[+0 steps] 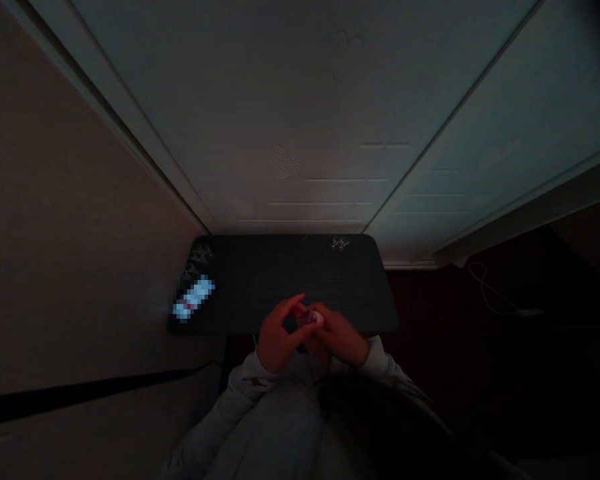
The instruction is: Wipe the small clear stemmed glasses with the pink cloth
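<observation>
In dim light, my left hand (279,335) and my right hand (344,337) meet above the near edge of a dark tabletop (275,267). Between their fingertips is a small object (307,313), partly pale and partly dark, too dim and too covered to name. The left thumb and fingers curve around its left side. On the other side, the right fingers are closed against it. Several small shiny wire-like pieces (340,243) lie at the table's back right, with more tangled shiny pieces (200,255) at its back left.
A lit phone-like screen (194,299), blurred out, lies at the table's left end. White panels (240,120) with raised heart shapes rise behind the table. A brownish wall (80,233) stands to the left. A white cable (495,293) lies at the right.
</observation>
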Action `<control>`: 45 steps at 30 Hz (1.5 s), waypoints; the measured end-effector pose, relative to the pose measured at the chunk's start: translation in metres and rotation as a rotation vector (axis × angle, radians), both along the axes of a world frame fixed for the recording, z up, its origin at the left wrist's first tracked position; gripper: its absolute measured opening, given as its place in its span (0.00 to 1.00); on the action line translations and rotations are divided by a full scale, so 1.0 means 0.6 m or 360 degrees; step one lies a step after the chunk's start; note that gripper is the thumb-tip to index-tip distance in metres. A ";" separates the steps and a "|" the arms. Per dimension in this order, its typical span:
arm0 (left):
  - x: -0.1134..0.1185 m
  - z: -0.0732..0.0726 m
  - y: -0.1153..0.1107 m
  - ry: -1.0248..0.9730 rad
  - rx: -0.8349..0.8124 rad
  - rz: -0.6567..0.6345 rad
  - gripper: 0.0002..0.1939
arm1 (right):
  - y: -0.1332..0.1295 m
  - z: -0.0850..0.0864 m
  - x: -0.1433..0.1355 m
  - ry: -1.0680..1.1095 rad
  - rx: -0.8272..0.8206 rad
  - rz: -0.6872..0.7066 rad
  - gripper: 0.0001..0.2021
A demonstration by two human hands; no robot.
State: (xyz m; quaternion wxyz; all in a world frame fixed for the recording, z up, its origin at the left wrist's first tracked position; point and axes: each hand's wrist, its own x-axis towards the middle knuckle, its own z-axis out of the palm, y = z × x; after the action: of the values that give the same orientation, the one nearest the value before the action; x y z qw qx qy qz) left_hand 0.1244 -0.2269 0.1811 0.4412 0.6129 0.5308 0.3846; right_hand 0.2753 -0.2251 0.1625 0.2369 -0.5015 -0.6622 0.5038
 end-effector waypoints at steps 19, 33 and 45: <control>-0.005 0.002 0.014 -0.0167 -0.0014 0.0070 0.13 | -0.009 0.004 0.000 0.0021 0.0075 -0.0102 0.13; 0.003 -0.014 0.018 -0.0486 -0.0445 0.0300 0.15 | -0.018 0.004 0.001 -0.0132 0.0258 -0.0252 0.13; 0.001 -0.041 0.018 -0.0552 -0.0587 0.0425 0.16 | -0.019 -0.015 0.004 -0.0195 0.0628 -0.0317 0.15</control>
State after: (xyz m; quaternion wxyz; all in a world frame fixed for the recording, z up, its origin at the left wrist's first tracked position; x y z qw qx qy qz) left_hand 0.1248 -0.2164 0.1565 0.5748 0.3720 0.5846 0.4353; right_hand 0.2777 -0.2367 0.1533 0.3383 -0.5380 -0.7083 0.3072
